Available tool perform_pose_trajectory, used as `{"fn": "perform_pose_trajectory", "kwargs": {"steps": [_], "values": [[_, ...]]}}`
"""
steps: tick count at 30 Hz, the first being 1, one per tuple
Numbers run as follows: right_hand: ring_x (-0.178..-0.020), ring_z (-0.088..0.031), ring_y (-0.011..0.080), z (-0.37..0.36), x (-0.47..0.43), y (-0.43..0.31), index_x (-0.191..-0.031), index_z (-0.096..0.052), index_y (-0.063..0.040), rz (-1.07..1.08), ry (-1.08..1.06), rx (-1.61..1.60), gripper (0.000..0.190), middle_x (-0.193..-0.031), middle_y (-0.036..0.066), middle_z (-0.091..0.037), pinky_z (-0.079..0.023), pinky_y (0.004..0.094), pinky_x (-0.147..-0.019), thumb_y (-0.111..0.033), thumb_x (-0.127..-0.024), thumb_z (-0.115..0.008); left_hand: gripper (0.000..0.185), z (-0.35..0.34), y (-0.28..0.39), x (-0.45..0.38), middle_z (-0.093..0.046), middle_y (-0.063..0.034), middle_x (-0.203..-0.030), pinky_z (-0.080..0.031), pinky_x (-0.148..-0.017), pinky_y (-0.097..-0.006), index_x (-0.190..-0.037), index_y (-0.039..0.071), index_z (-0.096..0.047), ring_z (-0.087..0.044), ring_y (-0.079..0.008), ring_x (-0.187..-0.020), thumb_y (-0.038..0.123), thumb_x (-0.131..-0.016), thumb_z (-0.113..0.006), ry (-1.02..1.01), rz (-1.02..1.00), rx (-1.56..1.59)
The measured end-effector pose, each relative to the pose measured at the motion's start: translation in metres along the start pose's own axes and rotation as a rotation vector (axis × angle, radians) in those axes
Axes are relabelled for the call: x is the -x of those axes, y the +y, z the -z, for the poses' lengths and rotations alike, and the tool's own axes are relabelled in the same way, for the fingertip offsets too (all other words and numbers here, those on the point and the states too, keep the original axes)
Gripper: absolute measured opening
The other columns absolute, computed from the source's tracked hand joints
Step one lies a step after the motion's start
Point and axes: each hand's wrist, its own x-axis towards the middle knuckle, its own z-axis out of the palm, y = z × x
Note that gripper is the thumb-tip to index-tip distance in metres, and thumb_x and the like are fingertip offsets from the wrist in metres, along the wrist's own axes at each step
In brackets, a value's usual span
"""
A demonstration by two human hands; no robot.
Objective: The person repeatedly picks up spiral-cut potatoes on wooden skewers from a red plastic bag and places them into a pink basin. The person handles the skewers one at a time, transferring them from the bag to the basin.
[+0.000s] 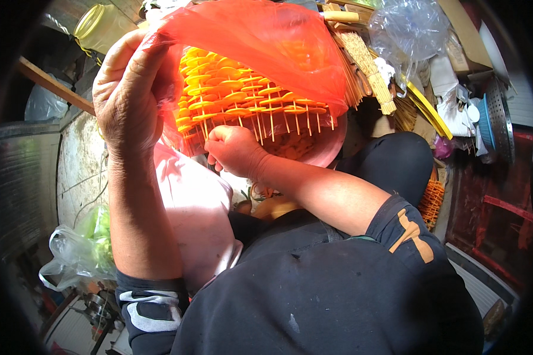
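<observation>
My left hand (131,84) is raised and grips the gathered edge of a thin red plastic bag (257,31). Lifted like a hood, the bag drapes over a dense bundle of wooden skewers threaded with orange vegetable slices (231,93). Their bare stick ends point down towards me. My right hand (235,151) is at the lower left of the bundle, its curled fingers closed on the stick end of a skewer (204,128); the grip itself is partly hidden. Below the skewers is a pink basin (331,148) with orange pieces in it, seen in red-tinted light.
A straw brush (366,66) and bundled thin sticks (346,75) lie at the upper right, near a clear plastic bag (408,26). A blue-rimmed colander (497,120) stands farther right. A bag of greens (89,248) is at left, and a yellowish jar (102,26) stands upper left.
</observation>
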Motion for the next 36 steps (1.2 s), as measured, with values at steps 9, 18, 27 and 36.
{"fn": "perform_pose_trajectory", "kwargs": {"steps": [9, 18, 27, 36], "values": [[-0.054, -0.056, 0.0139, 0.002, -0.009, -0.014, -0.078, -0.057, 0.000, -0.079, -0.058, 0.031, 0.016, -0.069, 0.009, -0.060, -0.045, 0.0291, -0.048, -0.015, -0.081, -0.051, 0.016, 0.001, 0.000, 0.000, -0.058, -0.0008, -0.065, -0.035, -0.046, -0.0181, -0.095, -0.001, -0.064, -0.045, -0.0047, -0.050, 0.012, -0.086, -0.063, 0.006, -0.004, 0.007], [-0.052, -0.054, 0.0142, 0.006, -0.011, -0.018, -0.078, -0.058, -0.001, -0.200, -0.109, -0.023, 0.014, -0.068, 0.009, -0.060, -0.044, 0.0279, -0.046, -0.014, -0.080, -0.052, 0.018, 0.001, -0.003, -0.002, -0.059, -0.0022, -0.067, -0.036, -0.045, -0.0178, -0.098, -0.001, -0.064, -0.048, -0.0055, -0.049, 0.012, -0.086, -0.064, -0.037, -0.012, 0.049], [-0.051, -0.054, 0.0136, 0.006, -0.008, -0.013, -0.081, -0.059, 0.000, -0.236, -0.147, -0.029, 0.020, -0.069, 0.008, -0.060, -0.043, 0.0265, -0.043, -0.020, -0.084, -0.055, 0.018, 0.002, -0.005, -0.003, -0.060, -0.0021, -0.068, -0.038, -0.047, -0.0184, -0.099, 0.000, -0.064, -0.048, -0.0054, -0.051, 0.013, -0.086, -0.063, 0.022, 0.005, 0.004], [-0.051, -0.057, 0.0133, 0.067, 0.085, -0.008, -0.085, -0.062, -0.002, -0.049, -0.012, -0.046, 0.015, -0.066, 0.007, -0.061, -0.046, 0.0271, -0.047, -0.014, -0.079, -0.058, 0.017, 0.032, -0.020, -0.011, -0.054, 0.0007, -0.066, -0.032, -0.048, -0.0189, -0.101, -0.001, -0.060, -0.042, -0.0046, -0.052, 0.011, -0.090, -0.056, 0.019, 0.062, -0.027]]}}
